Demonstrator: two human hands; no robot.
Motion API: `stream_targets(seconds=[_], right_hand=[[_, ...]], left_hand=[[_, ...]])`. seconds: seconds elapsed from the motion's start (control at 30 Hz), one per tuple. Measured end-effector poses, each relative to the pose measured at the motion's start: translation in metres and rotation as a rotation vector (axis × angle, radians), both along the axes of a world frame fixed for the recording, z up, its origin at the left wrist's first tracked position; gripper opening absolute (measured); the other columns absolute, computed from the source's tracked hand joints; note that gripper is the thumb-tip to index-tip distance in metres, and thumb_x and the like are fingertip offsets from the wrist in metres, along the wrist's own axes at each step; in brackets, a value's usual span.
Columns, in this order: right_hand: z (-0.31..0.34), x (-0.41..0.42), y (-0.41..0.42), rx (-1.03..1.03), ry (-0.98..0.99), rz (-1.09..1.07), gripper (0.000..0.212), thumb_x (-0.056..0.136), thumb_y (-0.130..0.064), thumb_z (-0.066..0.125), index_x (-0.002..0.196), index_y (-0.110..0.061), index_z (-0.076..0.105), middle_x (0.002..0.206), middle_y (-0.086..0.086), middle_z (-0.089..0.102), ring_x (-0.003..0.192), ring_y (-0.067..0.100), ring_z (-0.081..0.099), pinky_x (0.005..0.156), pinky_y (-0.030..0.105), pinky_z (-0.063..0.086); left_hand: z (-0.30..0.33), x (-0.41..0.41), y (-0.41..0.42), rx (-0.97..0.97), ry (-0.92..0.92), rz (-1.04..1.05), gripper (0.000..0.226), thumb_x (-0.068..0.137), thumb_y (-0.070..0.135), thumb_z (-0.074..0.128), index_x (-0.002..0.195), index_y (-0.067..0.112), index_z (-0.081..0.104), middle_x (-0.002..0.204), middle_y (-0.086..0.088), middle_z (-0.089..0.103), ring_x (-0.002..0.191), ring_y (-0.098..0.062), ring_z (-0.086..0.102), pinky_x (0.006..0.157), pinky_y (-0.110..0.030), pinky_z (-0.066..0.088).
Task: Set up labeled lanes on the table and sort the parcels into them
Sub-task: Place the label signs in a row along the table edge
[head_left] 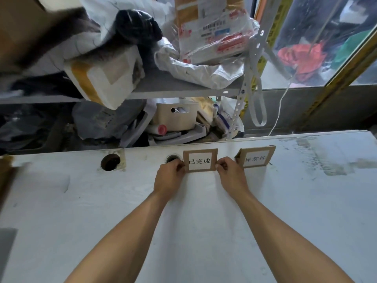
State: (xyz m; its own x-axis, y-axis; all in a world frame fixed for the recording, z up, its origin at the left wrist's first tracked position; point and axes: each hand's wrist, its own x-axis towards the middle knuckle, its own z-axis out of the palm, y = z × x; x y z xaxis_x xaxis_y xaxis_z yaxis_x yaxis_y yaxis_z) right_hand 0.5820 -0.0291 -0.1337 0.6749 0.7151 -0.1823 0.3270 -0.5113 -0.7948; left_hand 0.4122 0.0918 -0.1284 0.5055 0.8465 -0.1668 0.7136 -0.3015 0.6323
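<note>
Both hands (201,176) pinch the label card (200,160) — one per side.

This is a parcel sorting or courier storeroom. A grey metal shelf (183,90) behind the white table (81,201) is crammed with mail: white poly mailer bags (200,70), a taped white box (106,78) and a plastic-wrapped carton with a barcode shipping label (212,29). More bagged packages and a beige storage bin (175,117) crowd the space under the shelf. On the table stand two cardboard lane signs with printed Chinese labels, one reading 已完成 (200,160), the other 异常件 (255,159). A glass window (326,37) with yellow-striped framing closes the right side.
</note>
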Motion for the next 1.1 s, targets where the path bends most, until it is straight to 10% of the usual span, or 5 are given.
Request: stream_targets(seconds=[0.37,1.1], right_hand=[[-0.003,-0.002,-0.003,0.034,0.022,-0.009,0.009,0.096,-0.012,0.061,0.098,-0.020,0.063,0.085,-0.016,0.061,0.081,-0.004,0.056,0.065,-0.001,0.039],[0.092,-0.130,-0.013,0.059,-0.020,0.056,0.019,0.096,-0.019,0.062,0.113,-0.013,0.068,0.096,-0.004,0.065,0.090,0.010,0.060,0.070,0.008,0.039]], left_hand=[[-0.003,-0.002,0.000,-0.083,-0.051,0.025,0.010,0.090,0.025,0.065,0.099,0.023,0.067,0.090,0.014,0.066,0.080,-0.008,0.061,0.061,-0.007,0.038],[0.097,-0.123,-0.028,-0.100,-0.153,0.066,0.021,0.093,0.026,0.068,0.111,0.016,0.069,0.104,0.002,0.070,0.095,-0.013,0.064,0.082,-0.022,0.047]])
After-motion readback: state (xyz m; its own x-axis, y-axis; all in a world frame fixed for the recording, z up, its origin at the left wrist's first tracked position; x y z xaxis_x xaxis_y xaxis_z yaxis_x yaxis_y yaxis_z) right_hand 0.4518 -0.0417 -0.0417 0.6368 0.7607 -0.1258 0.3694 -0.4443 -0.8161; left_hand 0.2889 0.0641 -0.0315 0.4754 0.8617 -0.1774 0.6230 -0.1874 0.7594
